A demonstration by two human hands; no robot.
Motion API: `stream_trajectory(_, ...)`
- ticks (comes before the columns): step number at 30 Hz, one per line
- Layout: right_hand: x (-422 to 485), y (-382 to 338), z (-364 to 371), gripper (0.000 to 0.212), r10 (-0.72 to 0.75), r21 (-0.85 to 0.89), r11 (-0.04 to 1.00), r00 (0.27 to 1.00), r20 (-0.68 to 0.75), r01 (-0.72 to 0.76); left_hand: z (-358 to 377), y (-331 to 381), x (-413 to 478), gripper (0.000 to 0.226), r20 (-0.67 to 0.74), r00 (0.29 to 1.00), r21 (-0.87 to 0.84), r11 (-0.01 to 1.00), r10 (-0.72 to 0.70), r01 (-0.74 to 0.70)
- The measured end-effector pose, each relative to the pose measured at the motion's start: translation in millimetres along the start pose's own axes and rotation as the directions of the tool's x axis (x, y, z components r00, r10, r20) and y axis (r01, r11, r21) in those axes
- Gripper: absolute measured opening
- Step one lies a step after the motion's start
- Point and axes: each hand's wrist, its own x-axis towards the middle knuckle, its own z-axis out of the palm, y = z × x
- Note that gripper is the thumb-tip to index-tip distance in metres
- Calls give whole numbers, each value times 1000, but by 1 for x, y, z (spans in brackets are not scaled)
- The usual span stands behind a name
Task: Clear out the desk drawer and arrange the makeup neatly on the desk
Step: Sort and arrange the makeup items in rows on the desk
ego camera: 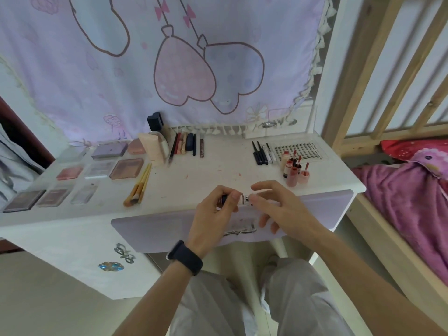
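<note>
Left hand (213, 213) and right hand (281, 209) pinch one tube (246, 199) over the closed drawer (150, 229), while palettes (126, 168) and brushes (139, 187) already sit ranged on the desk (218, 170), leaving seemingly little.

A lilac cloth (194, 57) printed with heart balloons and pink bows hangs across the back. At the right stands a wooden bed frame (349, 93), with a pink blanket (400, 190) and a red pillow (400, 147) on the bed. Grey fabric (14, 166) shows at the left edge. The floor (48, 299) is pale.

Palettes (72, 177) left of brushes (139, 186)
</note>
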Motion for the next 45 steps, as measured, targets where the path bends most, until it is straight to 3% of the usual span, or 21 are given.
stream_trajectory(3, 0, 1, 1, 43, 29, -38, 999, 1000, -4, -29, 3, 0, -1, 29, 12, 1000, 1, 1000, 17, -17)
stream_trajectory(7, -1, 9, -2, 4, -53, 3, 999, 999, -9, 53, 3, 0, 0, 28, 9, 1000, 14, 1000, 7, -7)
stream_trajectory(9, -3, 10, -3, 21, -78, 15, 997, 997, 4, 78, 3, -1, 0, 24, -3, 1000, 17, 1000, -12, 12)
stream_trajectory(13, -2, 6, 0, 28, 22, 33, 999, 1000, 2, -22, 4, 0, -1, 30, 5, 1000, 5, 1000, -13, 13)
stream_trajectory(18, -3, 10, -3, 7, -51, 26, 998, 998, -45, 52, 0, 0, 0, 31, -3, 1000, -6, 1000, -24, 24)
stream_trajectory(27, -8, 10, -3, 26, -154, -31, 988, 984, -91, 152, -1, -5, 1, 15, -1, 995, -29, 995, -95, 95)
stream_trajectory(34, -12, 6, -4, 31, -257, -268, 938, 959, -118, 218, -4, -2, 4, 34, 15, 991, -109, 985, -132, 133)
stream_trajectory(45, -11, 7, -11, 29, -293, -331, 912, 949, -118, 241, -9, -2, 6, 49, 70, 979, -189, 961, -193, 203)
